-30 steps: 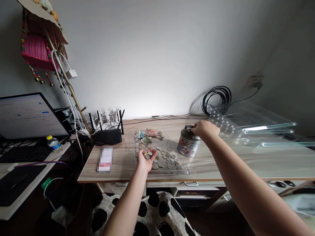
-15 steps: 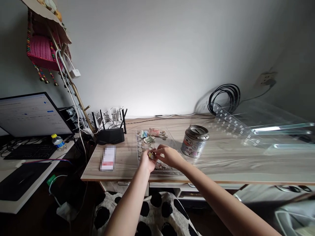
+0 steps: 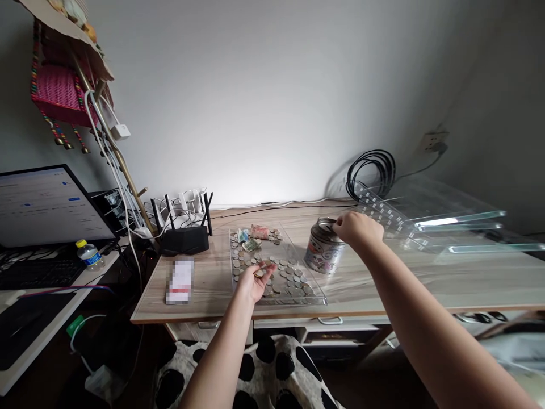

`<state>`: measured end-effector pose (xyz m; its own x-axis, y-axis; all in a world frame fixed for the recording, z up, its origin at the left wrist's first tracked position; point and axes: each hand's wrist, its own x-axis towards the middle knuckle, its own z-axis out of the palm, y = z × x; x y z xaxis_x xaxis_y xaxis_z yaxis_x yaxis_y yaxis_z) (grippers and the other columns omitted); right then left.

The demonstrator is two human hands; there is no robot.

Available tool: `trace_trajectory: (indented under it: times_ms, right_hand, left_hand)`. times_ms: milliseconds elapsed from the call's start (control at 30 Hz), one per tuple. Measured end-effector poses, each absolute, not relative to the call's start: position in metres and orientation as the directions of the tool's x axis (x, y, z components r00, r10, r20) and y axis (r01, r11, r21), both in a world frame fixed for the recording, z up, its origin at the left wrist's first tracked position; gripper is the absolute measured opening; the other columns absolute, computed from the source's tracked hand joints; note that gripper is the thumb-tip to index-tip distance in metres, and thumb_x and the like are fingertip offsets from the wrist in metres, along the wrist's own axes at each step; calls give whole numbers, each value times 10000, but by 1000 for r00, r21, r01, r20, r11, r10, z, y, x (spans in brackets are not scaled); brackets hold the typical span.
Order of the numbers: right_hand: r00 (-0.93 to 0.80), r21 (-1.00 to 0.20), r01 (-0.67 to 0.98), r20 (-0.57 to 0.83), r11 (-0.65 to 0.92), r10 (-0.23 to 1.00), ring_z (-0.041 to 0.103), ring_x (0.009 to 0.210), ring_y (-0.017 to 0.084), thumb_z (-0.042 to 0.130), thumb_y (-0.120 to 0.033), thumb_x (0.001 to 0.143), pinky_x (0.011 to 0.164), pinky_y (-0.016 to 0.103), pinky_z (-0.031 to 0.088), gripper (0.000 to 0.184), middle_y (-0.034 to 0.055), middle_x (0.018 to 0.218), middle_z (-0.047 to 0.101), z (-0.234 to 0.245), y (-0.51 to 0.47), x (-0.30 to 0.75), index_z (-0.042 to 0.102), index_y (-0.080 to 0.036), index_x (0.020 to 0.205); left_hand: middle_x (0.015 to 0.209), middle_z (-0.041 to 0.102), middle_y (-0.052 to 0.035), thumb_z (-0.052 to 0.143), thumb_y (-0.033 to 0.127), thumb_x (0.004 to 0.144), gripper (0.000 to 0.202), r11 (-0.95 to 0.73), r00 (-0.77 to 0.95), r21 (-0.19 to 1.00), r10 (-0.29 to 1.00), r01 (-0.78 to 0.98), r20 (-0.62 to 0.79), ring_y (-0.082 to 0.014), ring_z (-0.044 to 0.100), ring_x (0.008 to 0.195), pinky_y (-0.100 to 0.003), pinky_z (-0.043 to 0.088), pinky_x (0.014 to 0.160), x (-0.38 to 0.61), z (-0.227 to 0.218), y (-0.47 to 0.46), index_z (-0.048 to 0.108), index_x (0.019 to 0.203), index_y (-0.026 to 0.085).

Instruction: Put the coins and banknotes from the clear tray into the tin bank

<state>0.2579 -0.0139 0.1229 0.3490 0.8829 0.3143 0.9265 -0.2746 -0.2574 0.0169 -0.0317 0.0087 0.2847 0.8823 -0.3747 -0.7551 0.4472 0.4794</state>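
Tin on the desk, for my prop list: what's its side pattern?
Best in the head view: the tin has reddish and purplish designs on pale grey.

The place looks like a workspace at home: a wood-grain desk point(image 3: 213, 287), a computer screen point(image 3: 46, 210), a router point(image 3: 185, 241) and a beaded pink woven basket point(image 3: 62, 88).

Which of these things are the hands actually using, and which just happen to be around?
In the job, it seems: left hand, coins in its palm, right hand at the decorated tin, clear tray, perhaps the banknotes in it.

Just around: black router, yellow-capped bottle, computer screen.
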Motion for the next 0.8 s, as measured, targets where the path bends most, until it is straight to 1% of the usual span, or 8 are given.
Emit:
trace_trajectory:
  times_ms: [100,167,233,333,467,567,700,800]
  right_hand:
    - [339,-278,924,274,-263,900,525,679,243,549,-248,644,549,346,351,109,145,722,572,121,-5,266,611,-179,587]
    - [354,-306,916,306,-261,884,523,688,246,569,-261,628,563,353,355,96,139,723,573,120,-5,262,608,-179,597]
    - [370,-322,912,388,-252,844,518,736,245,528,-306,671,573,348,355,170,135,806,586,119,-11,249,622,-178,731]
    - [251,-369,927,485,-64,838,519,738,205,409,-349,761,558,308,352,284,102,889,595,108,-27,213,592,-185,903]
    - [-141,-483,831,299,277,944,497,521,113,496,-421,704,473,225,332,263,25,645,609,65,-37,157,627,-194,705]
    - [-279,-604,730,167,322,946,478,492,101,498,-429,685,455,211,310,303,15,561,586,35,-28,136,616,-160,611]
    - [-230,-684,667,189,296,955,477,491,107,536,-444,638,446,211,306,309,13,544,575,44,-21,149,607,-145,605]
    - [34,-625,748,373,224,927,502,550,137,503,-468,673,495,249,340,315,39,639,604,82,-27,180,626,-179,681]
  left_hand:
    - [674,605,-109,415,131,803,135,439,259,539,888,-718,-379,-76,573,501,-99,405,374,17,10,-31,507,716,84]
    - [549,559,-44,416,196,820,192,413,239,588,905,-696,-352,-6,408,319,-78,253,269,17,10,-31,509,688,91]
    - [470,500,2,424,252,821,230,385,233,622,920,-682,-314,16,276,260,-91,139,243,18,8,-31,504,667,100]
    - [454,484,18,481,296,784,212,343,204,682,938,-646,-279,11,252,254,-111,89,254,21,5,-32,502,679,113]
    - [441,466,38,551,305,722,183,281,162,762,960,-584,-230,-1,265,257,-125,85,273,24,2,-31,524,755,127]
    - [414,434,53,538,308,725,202,262,164,788,965,-557,-205,-7,257,254,-131,80,282,25,2,-31,545,827,134]
    - [460,478,10,468,313,762,228,328,180,750,945,-575,-275,-12,298,277,-137,101,284,23,3,-30,556,771,103]
    - [510,508,-26,423,195,746,181,370,182,659,924,-655,-338,-30,394,339,-129,203,303,21,2,-28,557,731,75]
